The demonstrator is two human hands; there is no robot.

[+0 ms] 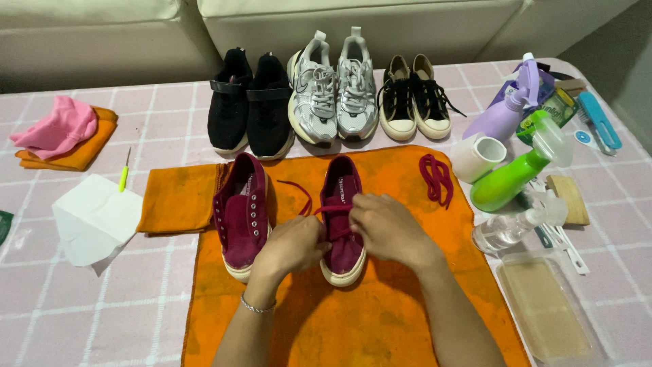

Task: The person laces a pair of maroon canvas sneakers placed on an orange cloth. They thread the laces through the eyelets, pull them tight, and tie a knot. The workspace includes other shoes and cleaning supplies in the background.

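Firstly, at the far left lay a pink cloth on a folded orange one, and nearer a white paper sheet beside a small green-handled hook tool. On the orange towel stood two maroon shoes. The left maroon shoe had no lace. The left hand was closed around the lace at the near part of the right maroon shoe, and the right hand pinched the same lace over the tongue; both hands touched this shoe. A loose maroon lace lay on the towel to the right. Far behind stood black shoes, silver sneakers and black canvas shoes. At the right were a white cup, a green spray bottle, a purple bottle and a clear tray.
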